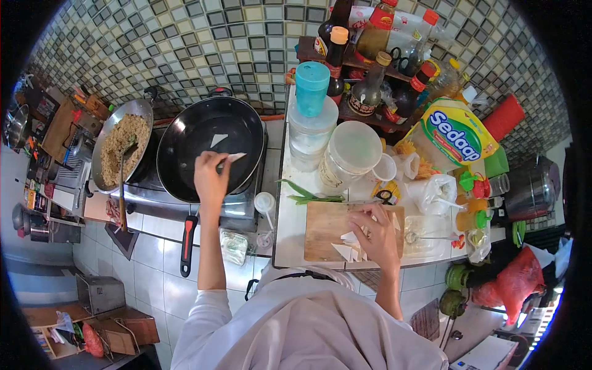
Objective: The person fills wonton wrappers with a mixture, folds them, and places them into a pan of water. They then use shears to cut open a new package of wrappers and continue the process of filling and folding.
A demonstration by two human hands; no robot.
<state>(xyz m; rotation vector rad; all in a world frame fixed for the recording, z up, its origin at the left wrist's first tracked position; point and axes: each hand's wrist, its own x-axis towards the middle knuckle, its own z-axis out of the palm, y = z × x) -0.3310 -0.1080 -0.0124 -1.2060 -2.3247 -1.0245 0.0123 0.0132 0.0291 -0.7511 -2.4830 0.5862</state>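
Note:
My left hand (211, 180) is over the right side of a black frying pan (170, 145), pinching a white triangular slice (236, 157) between thumb and fingers. Another white triangle (218, 140) lies flat on the pan's bottom. To the right, my right hand (376, 233) reaches down over a wooden cutting board (324, 223), its bent fingertips closed on a white triangle at the edge of a small group. Several more white triangular slices (346, 251) lie on the board beside and partly under that hand. The pan's black and red handle (188, 243) points toward me.
Left of the pan, a wok (94, 166) holds fried rice with a spatula (123, 197) in it. Green onion leaves (308, 196) lie behind the board. Plastic tubs (349, 154), sauce bottles (370, 86) and a yellow Sedaap pack (456, 132) crowd the counter's back.

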